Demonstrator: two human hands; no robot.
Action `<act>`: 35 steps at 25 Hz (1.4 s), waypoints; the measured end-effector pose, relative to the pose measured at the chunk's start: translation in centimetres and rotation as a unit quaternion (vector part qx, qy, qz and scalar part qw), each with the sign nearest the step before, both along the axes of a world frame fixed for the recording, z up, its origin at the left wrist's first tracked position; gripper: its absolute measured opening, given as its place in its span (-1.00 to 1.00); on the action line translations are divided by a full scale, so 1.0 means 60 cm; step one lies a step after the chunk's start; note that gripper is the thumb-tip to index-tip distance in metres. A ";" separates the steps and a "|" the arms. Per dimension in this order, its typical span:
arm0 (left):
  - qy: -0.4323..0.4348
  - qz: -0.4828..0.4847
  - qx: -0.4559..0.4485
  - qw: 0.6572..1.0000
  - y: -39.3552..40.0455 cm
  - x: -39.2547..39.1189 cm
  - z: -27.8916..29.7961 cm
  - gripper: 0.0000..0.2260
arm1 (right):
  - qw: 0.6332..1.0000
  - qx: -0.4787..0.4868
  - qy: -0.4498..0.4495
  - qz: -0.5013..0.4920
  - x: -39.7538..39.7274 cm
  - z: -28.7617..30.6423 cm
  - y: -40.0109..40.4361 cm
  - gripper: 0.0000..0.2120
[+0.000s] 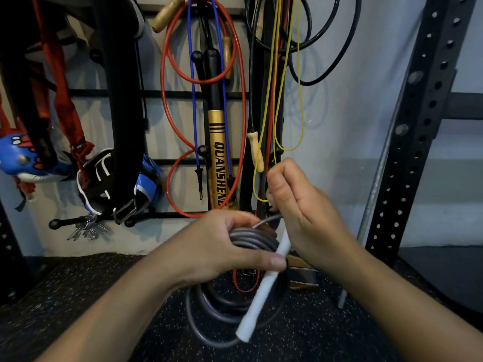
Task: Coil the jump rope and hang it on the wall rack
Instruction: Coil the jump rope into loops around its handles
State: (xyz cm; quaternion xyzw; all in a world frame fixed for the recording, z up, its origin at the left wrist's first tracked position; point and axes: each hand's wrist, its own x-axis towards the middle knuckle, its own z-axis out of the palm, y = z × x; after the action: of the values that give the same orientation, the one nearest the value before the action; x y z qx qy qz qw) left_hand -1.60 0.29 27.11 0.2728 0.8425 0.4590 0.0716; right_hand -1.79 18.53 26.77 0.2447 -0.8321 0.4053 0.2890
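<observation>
A grey jump rope (251, 240) is wound in several loops, which hang down below my hands. My left hand (222, 246) is closed around the top of the coil, its thumb pressing a white handle (261, 291) that slants down to the left. My right hand (300, 212) pinches a free strand of the rope just above the coil, to the right of it. The black wall rack (167, 94), with knobbed pegs, is straight ahead above my hands.
On the rack hang a red rope (241, 100), a blue cord (192, 100), yellow cord (302, 113), black cables (326, 66), a gold-and-black bat (218, 158), belts and gloves (26, 160). A black perforated steel upright (415, 126) stands at the right. Speckled rubber floor (78, 296) lies below.
</observation>
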 end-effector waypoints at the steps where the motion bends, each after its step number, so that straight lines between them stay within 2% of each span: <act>1: -0.004 0.008 -0.010 1.000 0.008 0.005 -0.003 -0.67 | 1.000 -0.001 0.002 -0.005 0.002 0.002 -0.006 -0.62; 5: 0.054 0.065 -0.049 0.995 0.028 0.011 -0.021 -0.73 | 1.000 -0.005 0.000 -0.006 0.002 0.007 -0.014 -0.63; 7: 0.056 0.079 0.015 0.995 0.026 0.006 -0.025 -0.75 | 0.998 -0.056 -0.028 0.012 -0.008 0.004 -0.002 -0.57; 10: 0.009 0.122 0.157 0.980 0.019 0.004 -0.022 -0.76 | 0.992 -0.090 -0.087 0.006 -0.022 0.003 0.023 -0.40; 13: -0.060 0.163 0.310 0.935 0.016 0.000 -0.020 -0.73 | 0.979 -0.131 -0.150 0.043 -0.017 0.003 0.029 -0.38; 16: -0.107 0.208 0.435 0.869 0.028 -0.002 -0.019 -0.79 | 0.963 -0.114 -0.223 0.098 -0.006 -0.012 0.012 -0.44; 19: -0.130 0.249 0.505 0.816 0.049 0.003 -0.025 -0.80 | 0.951 -0.166 -0.227 0.127 0.001 -0.027 -0.011 -0.50; 22: -0.129 0.247 0.541 0.794 0.067 0.012 -0.036 -0.78 | 0.940 -0.238 -0.210 0.122 0.000 -0.027 -0.011 -0.66; 25: -0.150 0.224 0.529 0.805 0.068 0.010 -0.047 -0.80 | 0.930 -0.255 -0.231 0.130 -0.006 -0.028 -0.001 -0.72; 27: -0.180 0.182 0.502 0.826 0.061 0.004 -0.052 -0.75 | 0.918 -0.273 -0.249 0.143 -0.010 -0.025 0.005 -0.70; 30: -0.175 0.174 0.464 0.851 0.034 -0.012 -0.056 -0.62 | 0.930 -0.233 -0.263 0.109 -0.014 -0.014 0.022 -0.72; 32: -0.110 0.201 0.466 0.855 0.002 -0.025 -0.046 -0.45 | 0.937 -0.192 -0.275 0.097 -0.013 -0.004 0.037 -0.74; 33: -0.049 0.209 0.439 0.873 -0.017 -0.029 -0.036 -0.34 | 0.939 -0.174 -0.282 0.095 -0.012 0.001 0.042 -0.73; 35: 0.077 0.172 0.283 0.941 -0.047 -0.033 -0.017 -0.19 | 0.942 -0.140 -0.290 0.097 -0.011 0.007 0.045 -0.68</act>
State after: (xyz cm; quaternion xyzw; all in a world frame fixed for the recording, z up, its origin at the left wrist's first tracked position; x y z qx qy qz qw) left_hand -3.56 -2.53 26.11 0.1677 0.7149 0.6612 -0.1536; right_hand -2.45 21.24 27.21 0.1535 -0.7868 0.5973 0.0257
